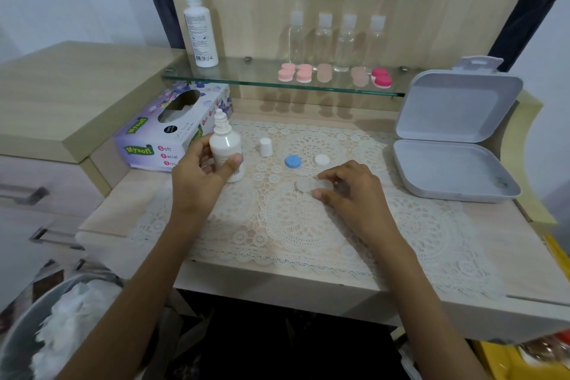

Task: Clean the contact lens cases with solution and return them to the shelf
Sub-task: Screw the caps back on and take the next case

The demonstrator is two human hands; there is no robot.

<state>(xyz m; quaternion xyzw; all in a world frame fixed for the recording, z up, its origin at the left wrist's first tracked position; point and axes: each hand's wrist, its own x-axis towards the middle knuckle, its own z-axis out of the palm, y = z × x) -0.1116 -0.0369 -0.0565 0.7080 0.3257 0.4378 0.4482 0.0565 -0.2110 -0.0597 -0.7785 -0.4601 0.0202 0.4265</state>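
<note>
Case (pixel 309 185) sits at centre frame on the lace mat (pixel 293 225), clear plastic, both wells open, its blue cap (pixel 293 161) and white cap (pixel 321 160) lying just above it. Right grip (pixel 351 191) pinches its right end, thumb below, fingers curled over the top. It looks feather-light, stiff and slick, so it may well skate on the lace or tip once liquid goes in. Best taken by the rim or the bridge between the wells, fingers out of the cups. Left grip (pixel 200 176), left of centre, wraps the bottle (pixel 225 142) upright, nozzle bare, the bottle cap (pixel 265 146) standing nearby. A soft squeeze bottle, I'd say: press the middle gently. Pink cases (pixel 296 72) wait on the shelf (pixel 246 79) above.
</note>
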